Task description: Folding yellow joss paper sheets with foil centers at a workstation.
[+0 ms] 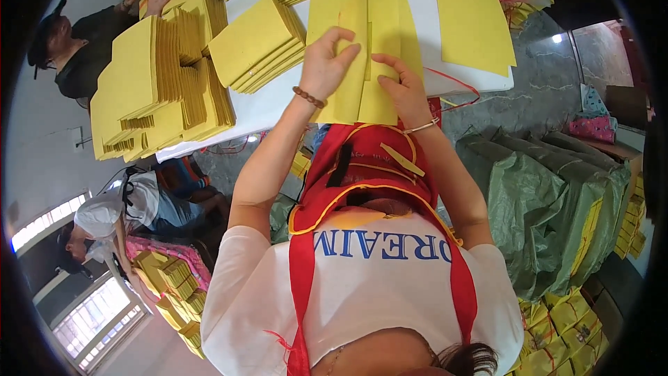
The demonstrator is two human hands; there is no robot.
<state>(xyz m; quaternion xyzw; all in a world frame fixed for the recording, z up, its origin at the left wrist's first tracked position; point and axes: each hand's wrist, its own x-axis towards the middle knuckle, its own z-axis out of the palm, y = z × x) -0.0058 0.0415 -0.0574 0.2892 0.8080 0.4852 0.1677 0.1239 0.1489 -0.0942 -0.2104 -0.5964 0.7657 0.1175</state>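
Note:
In front of me at the table's near edge lies a yellow paper sheet (pixel 386 28), partly folded, with creased flaps running away from me. My left hand (pixel 327 63) is closed on its raised left flap, the thumb pointing toward the middle. On the other side, my right hand (pixel 403 90) grips the right part, its bent forefinger and thumb reaching in over the paper; its other fingers are mostly hidden. Left of my left hand rests a stack of folded yellow papers (pixel 257 45).
More yellow stacks (pixel 146 69) crowd the left of the white table (pixel 243 108); flat yellow sheets (pixel 473 21) lie on the right, near a red string (pixel 463 94). Green woven sacks (pixel 529 202) stand at right. One person (pixel 90 49) works at far left, another (pixel 125 202) bends over yellow bundles (pixel 170 278).

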